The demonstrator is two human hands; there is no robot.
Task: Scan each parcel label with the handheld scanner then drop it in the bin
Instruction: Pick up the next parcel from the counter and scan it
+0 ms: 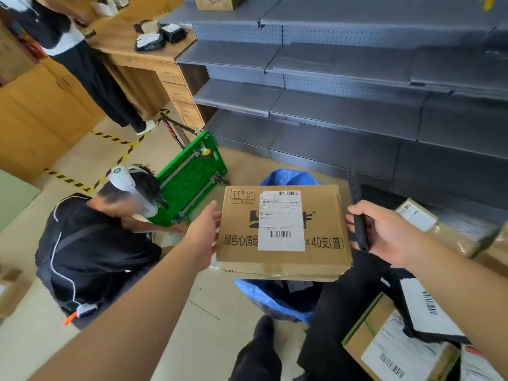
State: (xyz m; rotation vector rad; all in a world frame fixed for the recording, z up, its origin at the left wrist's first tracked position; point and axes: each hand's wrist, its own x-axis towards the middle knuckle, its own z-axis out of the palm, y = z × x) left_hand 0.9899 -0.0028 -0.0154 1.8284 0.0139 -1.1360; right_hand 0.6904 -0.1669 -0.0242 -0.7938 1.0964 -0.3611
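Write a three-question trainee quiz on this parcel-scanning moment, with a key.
1. True or false: the cardboard box is held over the blue bin.
2. Which hand holds the dark handheld scanner? A) left hand B) right hand C) neither
3. Fill in: the white shipping label on the box faces ____.

Key:
1. True; the box sits above the bin's open mouth.
2. B; the right hand grips it at the box's right edge, while the left hand supports the left edge.
3. Up, toward the camera.
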